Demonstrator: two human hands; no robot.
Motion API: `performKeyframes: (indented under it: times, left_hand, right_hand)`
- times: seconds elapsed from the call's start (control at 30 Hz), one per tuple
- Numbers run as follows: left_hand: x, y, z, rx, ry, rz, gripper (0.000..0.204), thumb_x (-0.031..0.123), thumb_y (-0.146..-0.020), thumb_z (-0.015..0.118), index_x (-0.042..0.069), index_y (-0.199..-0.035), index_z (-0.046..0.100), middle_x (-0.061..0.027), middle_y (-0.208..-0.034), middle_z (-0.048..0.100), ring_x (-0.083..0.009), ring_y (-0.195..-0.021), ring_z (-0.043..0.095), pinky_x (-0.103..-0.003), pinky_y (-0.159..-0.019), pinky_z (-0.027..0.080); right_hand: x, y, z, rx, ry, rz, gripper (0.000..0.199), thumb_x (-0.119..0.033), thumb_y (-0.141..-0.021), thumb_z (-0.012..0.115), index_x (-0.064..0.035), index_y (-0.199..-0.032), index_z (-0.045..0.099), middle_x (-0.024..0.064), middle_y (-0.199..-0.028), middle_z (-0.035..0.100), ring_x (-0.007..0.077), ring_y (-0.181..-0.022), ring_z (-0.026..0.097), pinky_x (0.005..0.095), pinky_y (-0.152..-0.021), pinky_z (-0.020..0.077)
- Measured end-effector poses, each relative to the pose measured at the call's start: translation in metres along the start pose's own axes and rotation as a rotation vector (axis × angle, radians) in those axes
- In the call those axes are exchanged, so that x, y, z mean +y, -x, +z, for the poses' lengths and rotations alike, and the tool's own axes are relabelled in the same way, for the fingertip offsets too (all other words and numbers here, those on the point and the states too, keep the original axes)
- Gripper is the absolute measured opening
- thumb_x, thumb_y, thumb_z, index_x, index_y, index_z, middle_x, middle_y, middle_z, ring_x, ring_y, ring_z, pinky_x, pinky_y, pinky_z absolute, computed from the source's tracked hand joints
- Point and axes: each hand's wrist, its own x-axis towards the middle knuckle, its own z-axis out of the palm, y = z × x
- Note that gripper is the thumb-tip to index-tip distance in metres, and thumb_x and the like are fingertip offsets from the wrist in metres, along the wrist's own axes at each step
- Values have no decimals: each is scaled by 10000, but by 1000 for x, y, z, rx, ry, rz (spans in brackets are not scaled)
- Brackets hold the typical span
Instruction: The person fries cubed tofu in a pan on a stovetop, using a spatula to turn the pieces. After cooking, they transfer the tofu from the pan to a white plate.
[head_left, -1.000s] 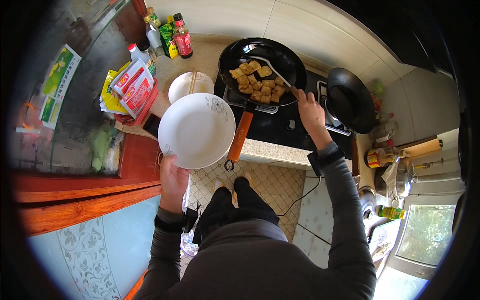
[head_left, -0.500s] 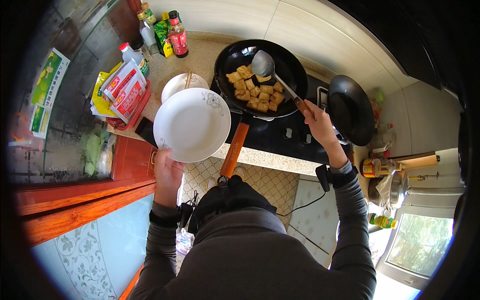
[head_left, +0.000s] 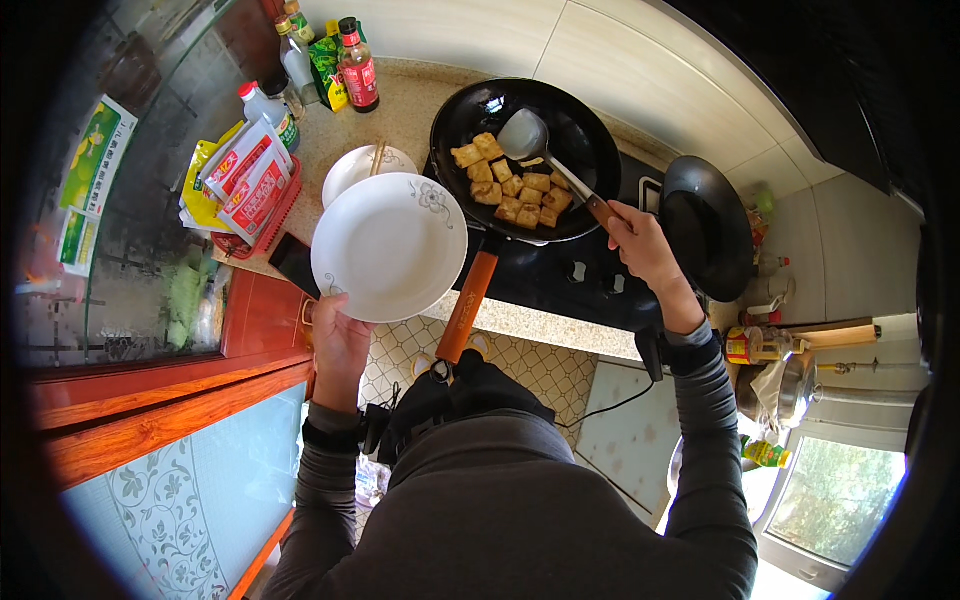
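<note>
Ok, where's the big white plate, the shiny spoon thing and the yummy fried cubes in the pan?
White plate (head_left: 388,247), head view, on its bare middle.
Metal ladle (head_left: 524,136), head view, on its shiny bowl.
Fried cubes (head_left: 512,186), head view, on a cube in the middle of the pile.

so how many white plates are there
2: one white plate held up in the left hand beside the pan; a second plate on the counter behind it, partly hidden, chopsticks across it.

My left hand (head_left: 338,340) holds a plate (head_left: 390,246) at the counter's (head_left: 400,120) front edge, left of the frying pan (head_left: 520,150) on the stove (head_left: 570,280); my right hand (head_left: 640,245) holds a spatula (head_left: 540,150) over fried pieces (head_left: 510,190) in it; bottles (head_left: 340,60) line the back edge.
</note>
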Motion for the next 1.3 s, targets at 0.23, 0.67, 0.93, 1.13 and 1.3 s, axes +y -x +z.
performKeyframes:
  times: [0.23, 0.67, 0.93, 1.13, 1.3]
  left_hand:
    - [-1, -1, 0, 27, -12, 2, 442, 231, -860, 494, 4, -1237, 462, -117, -1162, 600, -236, -984, 628, -353, -743, 541]
    - [1, -5, -8, 13, -12, 3, 485, 245, -870, 482, -5, -1281, 426, -147, -1196, 586, -264, -1038, 620, -386, -814, 553]
    - [3, -7, -10, 18, -13, 2, 474, 260, -877, 476, -2, -1270, 438, -138, -1185, 593, -261, -1005, 626, -372, -774, 546]
    - [1, -11, -9, 25, -25, 9, 453, 256, -877, 478, 4, -1252, 451, -130, -1172, 599, -261, -988, 626, -375, -734, 527]
    - [-4, -14, -8, 33, -50, 41, 431, 254, -876, 481, 6, -1227, 466, -122, -1149, 608, -262, -944, 631, -369, -680, 506]
  right_hand:
    - [-4, 1, -2, -135, -138, 75, 396, -187, -962, 469, -25, -1324, 483, -16, -652, 491, 50, -481, 421, 215, -423, 332]
    - [-2, 2, 1, -305, -442, 115, 434, -201, -970, 463, -11, -1359, 432, -7, -702, 475, 17, -450, 350, 178, -370, 264]
    - [-3, 25, -5, -251, -426, 101, 411, -191, -969, 468, -23, -1344, 460, -2, -700, 484, 13, -448, 356, 170, -362, 261]
    - [-2, 44, -4, -267, -397, 97, 418, -194, -964, 476, -21, -1345, 460, -7, -684, 494, 11, -458, 377, 165, -374, 286]
    - [2, 54, -1, -279, -352, 66, 426, -187, -963, 477, -11, -1350, 451, -17, -671, 501, 17, -478, 408, 159, -410, 320]
